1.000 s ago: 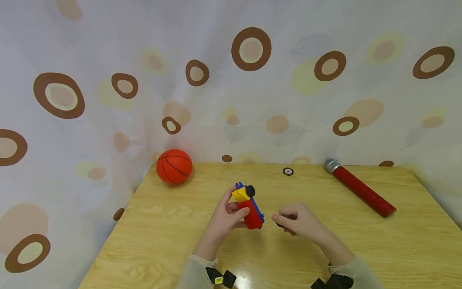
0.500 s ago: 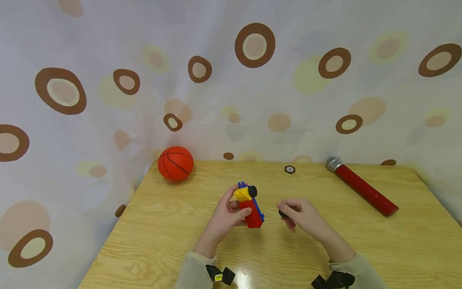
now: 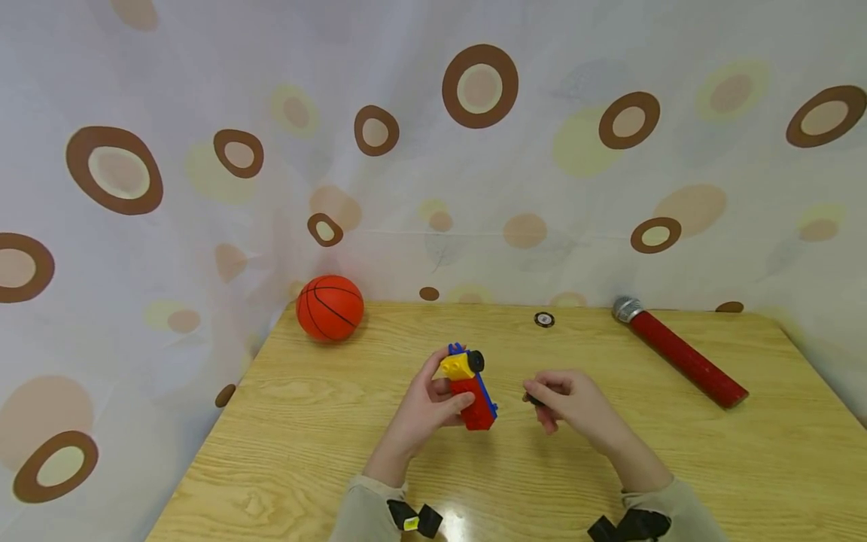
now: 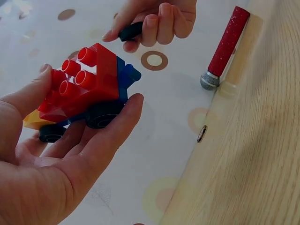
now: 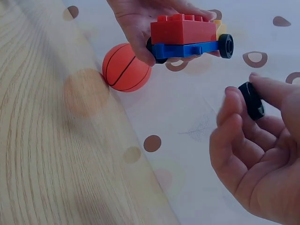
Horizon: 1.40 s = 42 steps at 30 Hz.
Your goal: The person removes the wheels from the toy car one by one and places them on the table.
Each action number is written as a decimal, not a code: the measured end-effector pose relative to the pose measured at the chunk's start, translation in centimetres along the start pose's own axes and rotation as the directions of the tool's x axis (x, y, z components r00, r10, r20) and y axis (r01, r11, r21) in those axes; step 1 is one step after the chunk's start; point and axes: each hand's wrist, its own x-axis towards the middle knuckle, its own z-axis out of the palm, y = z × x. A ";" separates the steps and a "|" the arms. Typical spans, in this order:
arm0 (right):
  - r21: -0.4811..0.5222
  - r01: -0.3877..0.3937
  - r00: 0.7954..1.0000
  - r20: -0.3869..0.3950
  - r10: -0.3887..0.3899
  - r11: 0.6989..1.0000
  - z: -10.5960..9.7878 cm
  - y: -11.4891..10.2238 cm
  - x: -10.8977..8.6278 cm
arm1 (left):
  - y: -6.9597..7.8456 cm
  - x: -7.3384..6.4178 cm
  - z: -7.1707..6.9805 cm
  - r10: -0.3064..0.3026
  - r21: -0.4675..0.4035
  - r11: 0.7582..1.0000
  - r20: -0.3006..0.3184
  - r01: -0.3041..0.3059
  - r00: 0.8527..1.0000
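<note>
My left hand [image 3: 421,412] holds a toy block car [image 3: 477,399] above the table, thumb on one side and fingers on the other. The car has a studded red brick [image 4: 101,77], a yellow block [image 3: 457,366] and a blue base [image 5: 183,49] with black wheels. On the side facing the right wrist camera, a wheel [image 5: 226,46] sits at the yellow end, and a bare blue stub sticks out mid-base. To the right of the car and apart from it, my right hand [image 3: 576,410] pinches a loose black wheel [image 5: 253,101] between thumb and fingertips.
An orange toy basketball [image 3: 330,308] lies at the table's back left corner. A black and white poker chip [image 3: 544,319] is near the back edge. At the right lies a red microphone [image 3: 684,357] with a silver head. A patterned cloth [image 3: 406,188] hangs behind the wooden table [image 3: 284,436].
My right hand has drawn slightly away from the car, and the wheel has turned in its fingers. The left hand and car have stayed nearly still; the head view has shifted a little.
</note>
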 end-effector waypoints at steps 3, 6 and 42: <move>-0.007 -0.025 1.000 -0.008 0.025 1.000 -0.3 0.1 0.0 | 0.0 0.0 0.0 0.003 -0.005 1.000 -0.003 -0.003 1.000; -0.017 -0.032 0.999 -0.023 0.032 0.999 -0.4 0.3 0.0 | 0.1 0.0 0.0 0.003 -0.004 1.000 -0.007 -0.003 1.000; -0.321 -0.041 0.948 -0.312 -0.065 0.946 -1.8 2.2 0.5 | 0.0 0.2 0.2 0.012 0.014 1.000 -0.004 -0.012 1.000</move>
